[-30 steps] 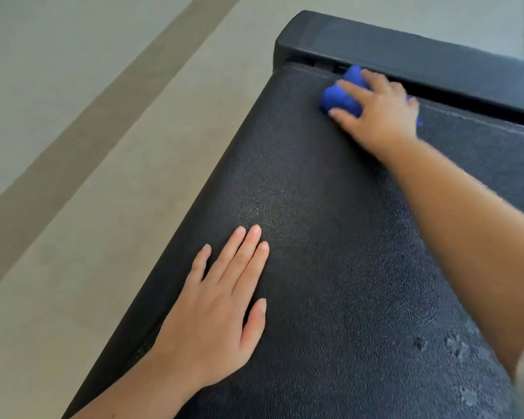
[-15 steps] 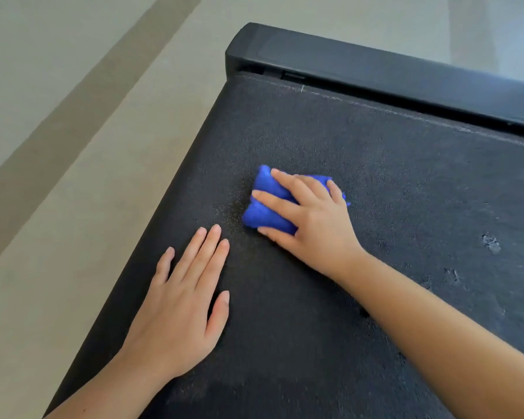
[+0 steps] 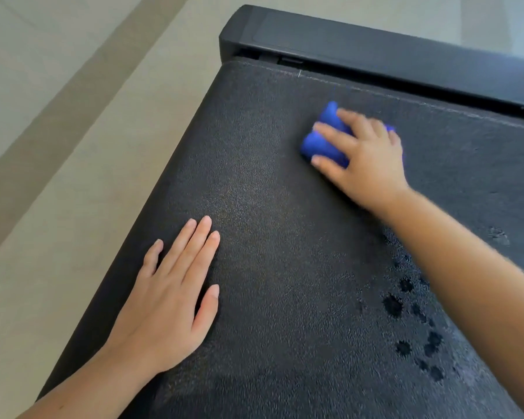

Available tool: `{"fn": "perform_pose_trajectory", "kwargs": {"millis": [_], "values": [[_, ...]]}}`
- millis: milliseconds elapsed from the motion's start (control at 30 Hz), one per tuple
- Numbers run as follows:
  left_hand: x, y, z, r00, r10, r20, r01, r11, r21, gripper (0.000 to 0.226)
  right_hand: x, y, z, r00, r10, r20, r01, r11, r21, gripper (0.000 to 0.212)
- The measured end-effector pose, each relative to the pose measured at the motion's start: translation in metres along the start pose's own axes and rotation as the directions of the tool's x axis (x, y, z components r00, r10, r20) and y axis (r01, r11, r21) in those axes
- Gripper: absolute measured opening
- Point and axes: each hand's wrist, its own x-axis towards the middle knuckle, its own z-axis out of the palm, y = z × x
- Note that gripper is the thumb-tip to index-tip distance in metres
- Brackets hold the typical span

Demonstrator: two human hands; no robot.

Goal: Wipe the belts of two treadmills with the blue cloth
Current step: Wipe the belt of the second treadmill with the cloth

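Hands well apart on the belt [image 3: 285,237], my left hand [image 3: 164,300] lies flat, bracing, while my right hand [image 3: 366,158] grips the bunched blue cloth [image 3: 321,143] near its far end, mid-wipe; next, I judge, comes a sweep toward the dark spots [image 3: 406,313].

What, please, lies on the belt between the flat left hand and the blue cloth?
In the head view, only bare black belt separates the left hand from the blue cloth under the right hand.

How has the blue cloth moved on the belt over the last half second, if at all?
Yes: the blue cloth, under the right hand, slid away toward the black end cover.
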Motion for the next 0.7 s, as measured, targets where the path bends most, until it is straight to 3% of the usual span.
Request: {"fn": "perform_pose_trajectory", "kwargs": {"millis": [167, 267, 333, 400, 500, 567, 700], "values": [[0.001, 0.001, -0.001, 1.000, -0.005, -0.010, 0.005, 1.000, 0.011, 0.060, -0.130, -0.067, -0.016, 0.984, -0.180, 0.011, 0.179, 0.982, 0.061, 0.048], [0.000, 0.001, 0.000, 1.000, -0.011, -0.018, 0.012, 1.000, 0.012, 0.060, -0.120, -0.056, -0.020, 0.964, -0.257, 0.069, 0.249, 0.963, 0.105, 0.048], [0.000, 0.001, 0.000, 1.000, -0.019, -0.018, 0.020, 1.000, 0.018, 0.060, -0.088, -0.035, -0.014, 0.983, -0.172, 0.056, 0.170, 0.985, 0.042, 0.050], [0.000, 0.000, 0.000, 1.000, -0.017, -0.017, 0.018, 0.999, 0.027, 0.061, -0.051, -0.014, -0.013, 0.999, 0.045, 0.008, -0.045, 0.999, -0.014, 0.050], [0.002, 0.001, -0.002, 1.000, -0.015, -0.004, 0.015, 1.000, 0.013, 0.065, -0.026, -0.002, -0.008, 0.959, 0.276, 0.066, -0.274, 0.961, -0.038, 0.050], [0.001, 0.003, -0.004, 0.999, -0.027, 0.018, 0.028, 1.000, -0.008, 0.066, -0.037, -0.013, -0.010, 0.958, 0.282, 0.059, -0.281, 0.959, -0.028, 0.050], [0.001, 0.004, -0.004, 0.999, -0.031, 0.029, 0.032, 0.999, -0.020, 0.066, -0.119, -0.064, -0.020, 0.989, 0.143, -0.028, -0.144, 0.990, -0.004, 0.050]]}}
